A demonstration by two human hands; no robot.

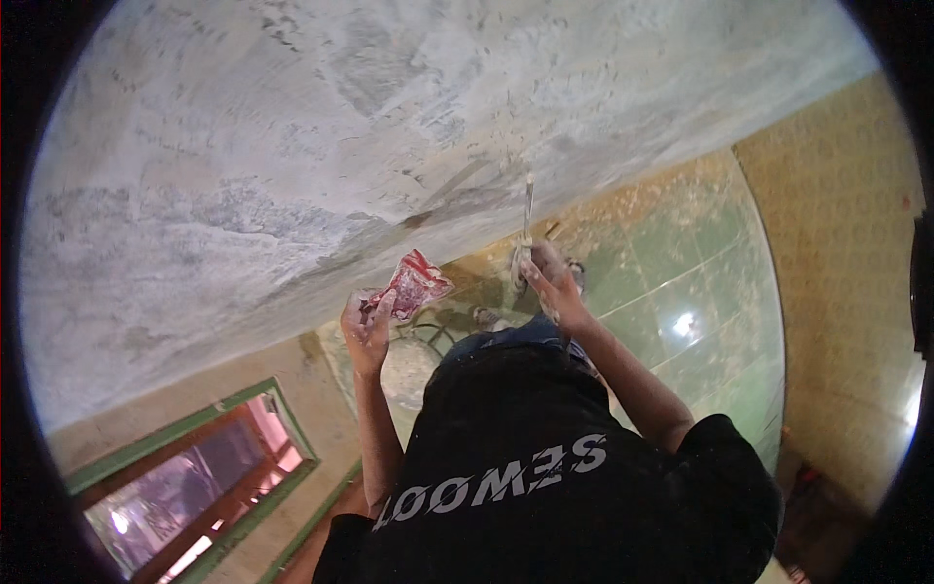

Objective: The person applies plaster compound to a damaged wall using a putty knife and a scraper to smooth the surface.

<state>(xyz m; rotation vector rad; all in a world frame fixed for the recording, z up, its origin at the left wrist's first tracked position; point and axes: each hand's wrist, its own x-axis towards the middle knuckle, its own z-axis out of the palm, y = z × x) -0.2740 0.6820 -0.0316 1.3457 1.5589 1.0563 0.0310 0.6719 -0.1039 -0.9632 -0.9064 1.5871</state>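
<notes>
Nearest the body, left hand [366, 329] clamps a red-and-white packet [413, 284], seemingly light, soft, crinkly, best pinched at its edge, while right hand [547, 280] grips a thin, stiff-looking scraper [527, 216] against the grey plastered wall [292, 146] beyond.

Tight gap at the wall, open room to the right

Grey plastered wall [292, 146] fills the upper pic & blocks any reach fwd; right hand [550, 282] holds a thin tool [526, 219] w/ its tip at the plaster, so no slack there. Left hand [365, 326] grips a red-white packet [413, 282] just beside it; only a narrow gap btwn the two hands. Person's dark-shirted torso [545, 457] closes off the lower middle. Green-framed opening [185, 477] sits lower left, near left forearm. Green tiled floor [700, 292] to the right is open, w/ patterned wall [846, 292] well beyond.
</notes>
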